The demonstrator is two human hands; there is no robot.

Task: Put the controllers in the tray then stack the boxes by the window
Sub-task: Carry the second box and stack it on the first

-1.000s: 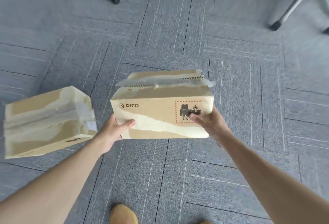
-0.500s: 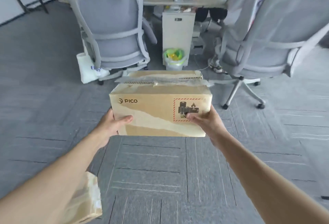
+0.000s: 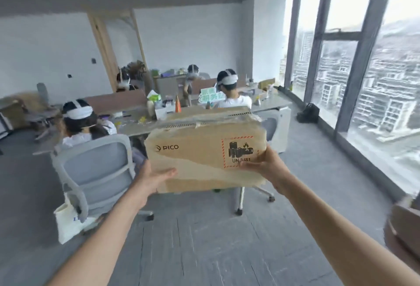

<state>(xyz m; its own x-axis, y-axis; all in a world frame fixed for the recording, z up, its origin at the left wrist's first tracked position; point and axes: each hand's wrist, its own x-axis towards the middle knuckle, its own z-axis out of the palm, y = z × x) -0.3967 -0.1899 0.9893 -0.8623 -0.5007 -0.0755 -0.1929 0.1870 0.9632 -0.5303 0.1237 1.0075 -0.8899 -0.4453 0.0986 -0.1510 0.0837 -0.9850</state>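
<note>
One cardboard box (image 3: pixel 204 149) was in play, held up in the air out front by both hands, well off the grey carpet floor (image 3: pixel 204 251). It was a pretty beat-up box too, with torn tape along the top, "PICO" printed on the near face and a red-bordered battery label reading UN 3481. Left hand (image 3: pixel 152 177) was clamped on the lower left corner, thumb lying across the near face, and the right hand (image 3: pixel 263 165) gripped the lower right corner with its thumb right under that label. The room was an open office: long desks (image 3: pixel 270 104) cluttered with stuff, white walls, and floor-to-ceiling windows (image 3: pixel 386 81) running down the right side with city blocks outside. I counted four people sitting at the desks, each with a white headset strap on. Two grey office chairs (image 3: pixel 95 167) sat close, one just left of the box and one mostly hidden behind it, and a white tote bag (image 3: pixel 68 222) hung off the left one. One black backpack (image 3: pixel 308 113) sat on the floor by the window. Something brown was poking in at the right edge, too blurry to call.
</note>
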